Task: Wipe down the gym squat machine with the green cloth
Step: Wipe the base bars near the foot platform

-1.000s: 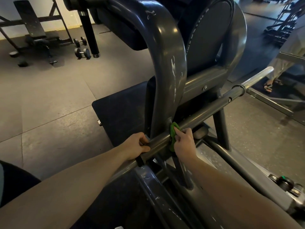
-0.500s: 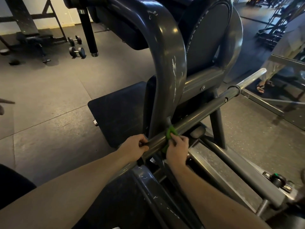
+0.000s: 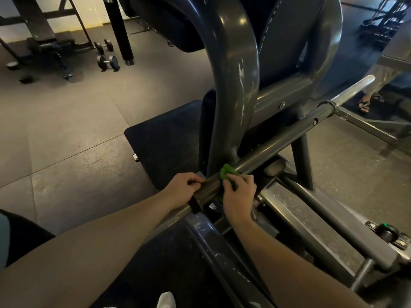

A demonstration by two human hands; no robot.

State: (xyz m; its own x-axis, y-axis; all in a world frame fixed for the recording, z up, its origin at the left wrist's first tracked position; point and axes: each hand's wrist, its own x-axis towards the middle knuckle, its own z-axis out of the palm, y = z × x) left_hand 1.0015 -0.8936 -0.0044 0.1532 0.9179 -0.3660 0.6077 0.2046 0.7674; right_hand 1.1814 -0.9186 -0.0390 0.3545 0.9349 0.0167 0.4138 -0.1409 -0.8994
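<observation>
Step judged as wiping the crossbar (image 3: 289,138) of the squat machine (image 3: 287,94), at the joint with the curved upright (image 3: 231,74). To do it well: spread the green cloth (image 3: 226,171) from its bunched state, wrap it round the tube rather than dab, then draw it along the bar toward the far collar with steady pressure. Work into the seam at the upright's foot, where grime probably sits. Turn to a clean face between passes. Nearest: both bare forearms reaching forward and down, converging on the bar. Left hand (image 3: 184,188): grip clenched on the near end of the crossbar, fingers curled over the top, apparently bracing. Right hand (image 3: 239,192): grip pinching the green cloth, fingertips pressing the wad against the bar just right of the upright's foot, a dark-green tail showing below the palm. Hands near each other, not touching. Next out: scuffed paint on the upright, dark back pad (image 3: 287,41) behind it, black footplate (image 3: 164,134) low on the left. Farthest: rubber floor (image 3: 66,130), pair of dumbbells (image 3: 106,62), weight bench (image 3: 42,41) by the wall.
</observation>
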